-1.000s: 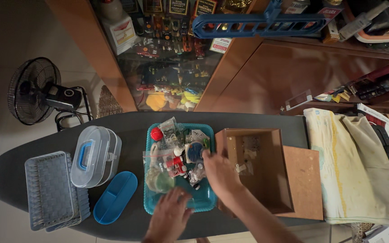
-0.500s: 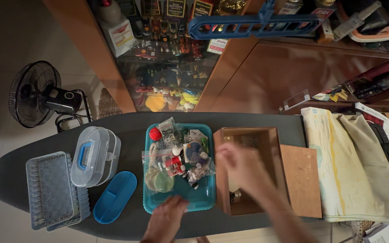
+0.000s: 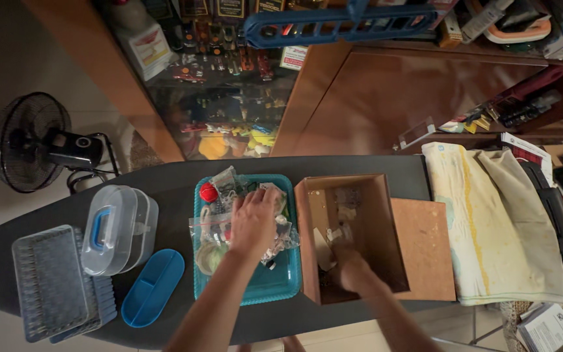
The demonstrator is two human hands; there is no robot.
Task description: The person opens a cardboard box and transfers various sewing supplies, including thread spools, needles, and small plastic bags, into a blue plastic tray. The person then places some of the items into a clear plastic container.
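Reaching w/ left hand (image 3: 253, 220) palm-down onto small bagged items in teal tray (image 3: 280, 285), grip hidden, right hand (image 3: 353, 272) inside brown box (image 3: 307, 241) beside tray, closure unclear, hands apart.

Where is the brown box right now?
In the head view, the brown box sits open right of centre on the dark board, between the teal tray and the cork-like lid.
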